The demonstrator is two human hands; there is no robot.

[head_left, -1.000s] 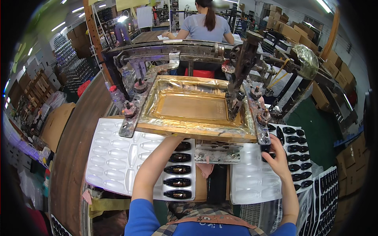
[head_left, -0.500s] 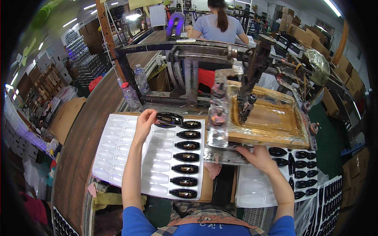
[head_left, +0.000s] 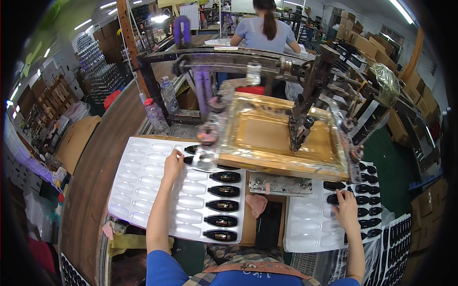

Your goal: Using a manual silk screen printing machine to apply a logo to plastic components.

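Note:
My left hand (head_left: 174,164) is closed at the fingertips on the end of a glossy black tube (head_left: 188,160), low over a white moulded tray (head_left: 157,181). The screen frame's near left corner partly covers that part of the tray. A column of black tubes (head_left: 223,205) with gold print lies in the tray's right side. To the right, my right hand (head_left: 347,208) has thumb and fingers about the end of a plain black tube (head_left: 332,199) in a second white tray (head_left: 305,224). Another black tube (head_left: 334,186) lies just beyond it.
A screen-printing frame (head_left: 281,164) with an amber mesh hangs over a metal jig (head_left: 281,185). A pink cloth (head_left: 257,205) lies below the jig. Plastic bottles (head_left: 156,117) stand at the back left. Another person (head_left: 267,33) sits ahead, facing away.
The screen frame has swung left, over the left tray's far right corner. My left hand has lowered into the tray. My right hand has left the jig for the black tubes at right.

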